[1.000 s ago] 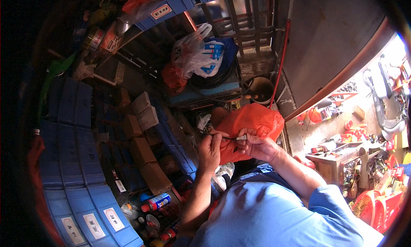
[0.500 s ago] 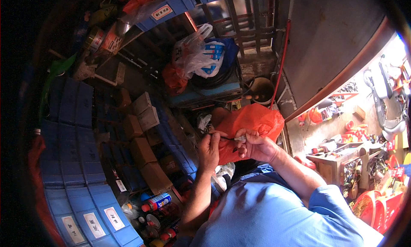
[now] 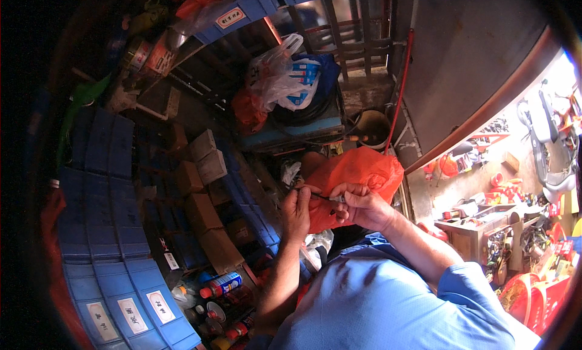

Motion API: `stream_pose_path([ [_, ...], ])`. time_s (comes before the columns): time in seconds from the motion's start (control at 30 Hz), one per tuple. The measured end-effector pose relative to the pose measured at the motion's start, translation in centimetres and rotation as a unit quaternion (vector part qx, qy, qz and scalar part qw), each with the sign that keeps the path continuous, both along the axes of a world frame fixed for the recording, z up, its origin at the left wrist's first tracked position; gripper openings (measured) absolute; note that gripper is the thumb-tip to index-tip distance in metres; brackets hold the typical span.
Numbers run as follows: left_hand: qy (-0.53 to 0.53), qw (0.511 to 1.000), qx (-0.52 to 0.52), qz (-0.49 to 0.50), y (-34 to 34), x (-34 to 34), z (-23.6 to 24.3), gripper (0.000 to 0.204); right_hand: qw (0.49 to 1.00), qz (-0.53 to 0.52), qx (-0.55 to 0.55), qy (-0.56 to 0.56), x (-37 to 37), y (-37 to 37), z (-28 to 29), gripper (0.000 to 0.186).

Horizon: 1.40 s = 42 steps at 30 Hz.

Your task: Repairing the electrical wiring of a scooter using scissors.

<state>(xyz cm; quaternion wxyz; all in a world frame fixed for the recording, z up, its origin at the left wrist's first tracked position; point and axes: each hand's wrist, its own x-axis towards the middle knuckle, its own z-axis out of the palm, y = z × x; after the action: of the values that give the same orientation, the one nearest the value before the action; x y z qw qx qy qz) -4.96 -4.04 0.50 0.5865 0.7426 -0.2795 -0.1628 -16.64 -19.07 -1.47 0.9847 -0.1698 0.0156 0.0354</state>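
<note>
Between my two hands runs a thin dark rod-like piece [image 3: 325, 197], too small to name. My left hand [image 3: 296, 212] pinches its left end with thumb and fingers. At the other end my right hand [image 3: 362, 206] is closed round it, and a small pale bit shows at the fingertips. Directly behind both hands lies a bulging red-orange plastic bag [image 3: 357, 168]; what is inside cannot be seen.
Blue storage bins [image 3: 103, 223] line the left side, beside open cardboard boxes [image 3: 212, 247]. A blue spray can [image 3: 222, 285] lies below them. Beyond the bag are a bucket [image 3: 371, 127] and a red pole [image 3: 401, 92]. Cluttered goods and a wooden bench [image 3: 464, 232] stand at right.
The hands stay in nearly the same place, holding the dark piece. The right fingers shift slightly; the whole view moves very little.
</note>
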Motion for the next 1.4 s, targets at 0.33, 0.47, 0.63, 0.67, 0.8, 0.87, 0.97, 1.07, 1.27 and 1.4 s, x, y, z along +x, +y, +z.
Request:
stream_pose_path([
  [0.33,0.034,0.999,-0.014,0.014,-0.5,-0.3,0.2,0.031,1.000,-0.009,0.010,-0.016,0.3,-0.5,-0.4,0.031],
  [0.47,0.041,0.999,-0.003,0.023,-0.5,-0.6,0.1,0.031,0.999,-0.008,0.034,-0.023,0.2,-0.6,-1.2,0.030],
  [0.63,0.033,0.999,-0.021,0.010,-0.3,-0.7,0.5,0.022,0.998,-0.011,0.040,-0.051,0.3,-0.6,-2.2,0.031],
  [0.67,0.032,0.999,-0.019,0.015,-0.3,-0.9,0.8,0.022,1.000,-0.003,0.007,-0.029,0.2,-0.8,-2.0,0.030],
  [0.8,0.050,0.998,-0.028,0.019,0.3,-1.3,1.2,0.018,0.996,0.000,-0.069,0.054,0.1,-0.7,-0.5,0.028],
  [0.87,0.033,0.999,-0.024,0.013,0.6,-1.5,1.1,0.016,0.992,-0.006,-0.105,0.063,0.0,-0.4,-1.2,0.027],
  [0.97,0.048,0.999,-0.021,0.011,0.8,-1.6,1.2,0.021,0.975,-0.030,-0.213,0.058,0.2,0.0,-1.4,0.026],
  [1.07,0.068,0.996,-0.056,0.032,1.3,-1.7,1.0,0.028,0.950,-0.047,-0.305,0.044,0.4,0.2,-1.2,0.024],
  [1.27,0.043,0.994,-0.074,0.074,2.1,-1.4,-0.3,0.035,0.915,-0.059,-0.397,0.045,0.5,0.8,-0.7,0.023],
  [1.4,-0.015,0.997,-0.011,0.081,2.0,-1.4,-0.3,0.032,0.919,-0.049,-0.387,0.045,0.4,0.8,-1.3,0.022],
])
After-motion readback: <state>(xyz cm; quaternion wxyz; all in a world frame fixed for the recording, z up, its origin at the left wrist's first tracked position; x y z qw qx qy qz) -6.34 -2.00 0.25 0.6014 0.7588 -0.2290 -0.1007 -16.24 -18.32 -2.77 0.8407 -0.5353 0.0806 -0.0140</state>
